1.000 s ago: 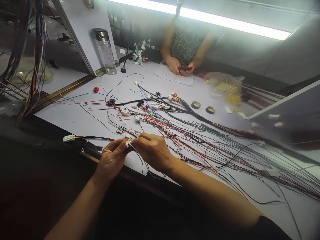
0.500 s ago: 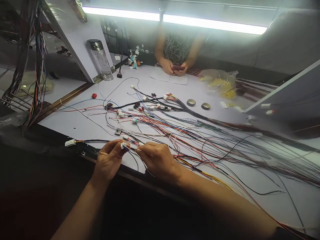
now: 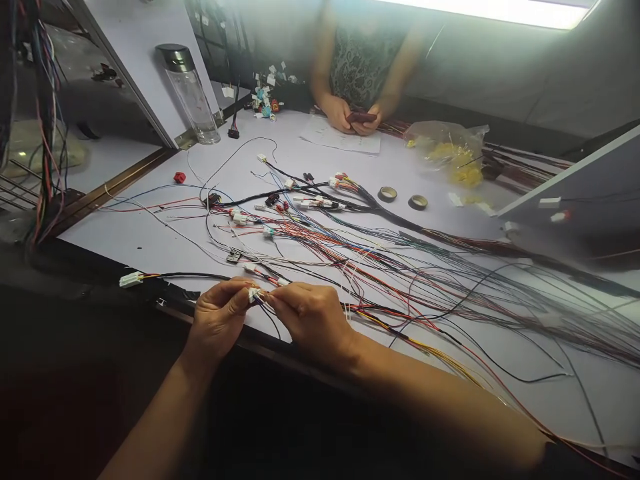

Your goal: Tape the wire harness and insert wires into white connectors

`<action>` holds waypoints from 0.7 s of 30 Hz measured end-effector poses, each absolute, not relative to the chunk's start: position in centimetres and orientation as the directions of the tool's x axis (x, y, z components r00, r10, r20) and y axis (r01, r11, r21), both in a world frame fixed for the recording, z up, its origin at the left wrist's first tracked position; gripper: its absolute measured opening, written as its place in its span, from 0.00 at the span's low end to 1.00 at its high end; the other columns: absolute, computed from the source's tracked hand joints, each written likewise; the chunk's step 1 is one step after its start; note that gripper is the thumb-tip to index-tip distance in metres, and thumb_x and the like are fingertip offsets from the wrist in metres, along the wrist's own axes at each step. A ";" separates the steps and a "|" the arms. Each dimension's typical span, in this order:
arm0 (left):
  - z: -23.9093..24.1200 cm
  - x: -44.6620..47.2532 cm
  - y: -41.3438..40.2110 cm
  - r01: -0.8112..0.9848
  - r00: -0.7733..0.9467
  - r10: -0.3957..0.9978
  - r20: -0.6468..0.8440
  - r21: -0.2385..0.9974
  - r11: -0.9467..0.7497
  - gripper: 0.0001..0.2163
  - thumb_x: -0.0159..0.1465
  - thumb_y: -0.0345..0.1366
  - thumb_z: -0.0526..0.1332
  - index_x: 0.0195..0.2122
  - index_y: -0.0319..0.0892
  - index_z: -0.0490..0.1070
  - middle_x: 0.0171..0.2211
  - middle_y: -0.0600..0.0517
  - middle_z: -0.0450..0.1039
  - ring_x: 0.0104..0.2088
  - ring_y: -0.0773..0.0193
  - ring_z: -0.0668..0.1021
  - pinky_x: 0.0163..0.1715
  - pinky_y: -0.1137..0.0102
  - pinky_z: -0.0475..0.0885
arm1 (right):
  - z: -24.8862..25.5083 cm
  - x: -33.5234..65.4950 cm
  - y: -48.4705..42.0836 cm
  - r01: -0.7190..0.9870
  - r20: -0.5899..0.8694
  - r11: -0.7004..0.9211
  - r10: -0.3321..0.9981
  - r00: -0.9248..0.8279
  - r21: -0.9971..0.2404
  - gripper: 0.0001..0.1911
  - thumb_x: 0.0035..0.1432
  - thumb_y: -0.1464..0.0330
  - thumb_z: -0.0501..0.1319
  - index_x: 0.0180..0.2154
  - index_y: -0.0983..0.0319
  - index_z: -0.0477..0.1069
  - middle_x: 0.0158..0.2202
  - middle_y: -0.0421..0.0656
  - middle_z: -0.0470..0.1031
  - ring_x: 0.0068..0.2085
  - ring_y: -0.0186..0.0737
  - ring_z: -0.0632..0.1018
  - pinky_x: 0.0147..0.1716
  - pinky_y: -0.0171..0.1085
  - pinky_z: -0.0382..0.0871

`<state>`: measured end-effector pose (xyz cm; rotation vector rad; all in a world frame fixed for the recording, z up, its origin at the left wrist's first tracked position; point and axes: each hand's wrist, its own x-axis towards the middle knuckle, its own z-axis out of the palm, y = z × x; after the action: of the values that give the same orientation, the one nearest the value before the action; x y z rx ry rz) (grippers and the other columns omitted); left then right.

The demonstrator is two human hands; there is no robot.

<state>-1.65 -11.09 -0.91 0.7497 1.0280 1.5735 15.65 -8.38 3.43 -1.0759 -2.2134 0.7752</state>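
Near the table's front edge, my left hand (image 3: 220, 316) pinches a small white connector (image 3: 254, 294) between thumb and fingers. Close beside it, my right hand (image 3: 315, 320) is closed with its fingertips on a thin wire at the connector's open face; the wire's end is hidden. Dark wires hang from the connector below the fingers. To the left, another white connector (image 3: 131, 279) on a black sleeved cable sticks out past the table edge. Behind my hands lies a wiring harness (image 3: 320, 247) of many coloured wires with white, black and red connectors.
Two tape rolls (image 3: 387, 194) lie beyond the harness. A glass bottle (image 3: 193, 100) stands at the back left, near a red connector (image 3: 179, 177). Across the table, a person's hands (image 3: 353, 119) hold a phone by a plastic bag (image 3: 450, 150) of yellow parts.
My right hand's fingertips have come closer to the white connector, bringing the wire up to its face. The whole view has shifted slightly with the head.
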 end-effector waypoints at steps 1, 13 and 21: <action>-0.9 -1.7 -11.1 -0.423 -0.229 0.973 -0.034 0.903 -0.068 0.05 0.50 0.32 0.72 0.29 0.43 0.80 0.32 0.51 0.78 0.32 0.66 0.78 0.36 0.72 0.75 | 3.3 15.8 -8.5 0.491 0.238 0.514 0.821 -0.519 -0.703 0.17 0.67 0.64 0.52 0.29 0.62 0.74 0.27 0.40 0.75 0.28 0.31 0.74 0.32 0.29 0.62; -0.6 -2.0 -11.0 -0.405 -0.215 0.976 -0.015 0.911 -0.075 0.04 0.52 0.32 0.71 0.30 0.44 0.80 0.32 0.51 0.77 0.33 0.66 0.78 0.37 0.71 0.75 | 4.1 15.2 -8.9 0.503 0.009 0.316 0.853 -0.522 -0.804 0.19 0.68 0.59 0.51 0.31 0.61 0.71 0.27 0.39 0.72 0.29 0.32 0.71 0.31 0.31 0.59; 1.8 -0.7 -9.5 -0.492 -0.246 0.967 -0.060 0.868 -0.072 0.17 0.52 0.37 0.71 0.44 0.48 0.77 0.38 0.50 0.79 0.36 0.61 0.79 0.37 0.68 0.76 | 4.0 15.2 -8.1 0.154 -0.028 0.071 0.829 -0.559 -0.986 0.24 0.69 0.54 0.43 0.32 0.61 0.67 0.31 0.39 0.69 0.34 0.32 0.70 0.35 0.30 0.63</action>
<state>-0.71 -9.53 1.76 0.6840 0.9799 1.5985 15.25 -8.14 3.98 -0.9764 -1.7849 1.5306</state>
